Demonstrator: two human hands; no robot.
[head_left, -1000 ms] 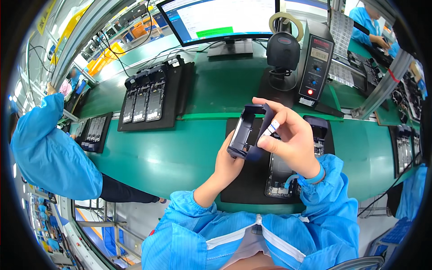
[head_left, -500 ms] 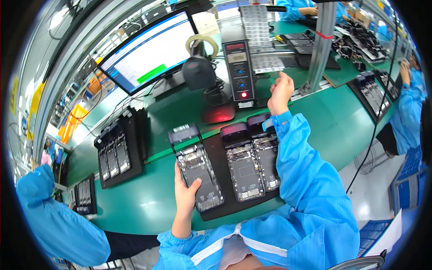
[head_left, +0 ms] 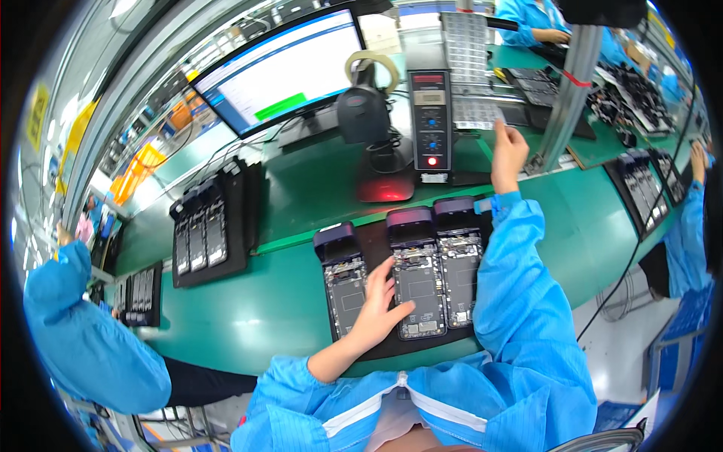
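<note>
The left hand (head_left: 375,316) is spread; the right hand (head_left: 510,160) reaches forward.

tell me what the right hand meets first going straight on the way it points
The right hand would probably meet the pale printed sheet first; depth is unclear, so they may already touch.

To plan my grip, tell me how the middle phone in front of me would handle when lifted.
The middle phone is probably stiff, being a flat, framed slab. Its exposed circuitry suggests fragility. The bulky dark piece at its far end may unbalance it.
</note>
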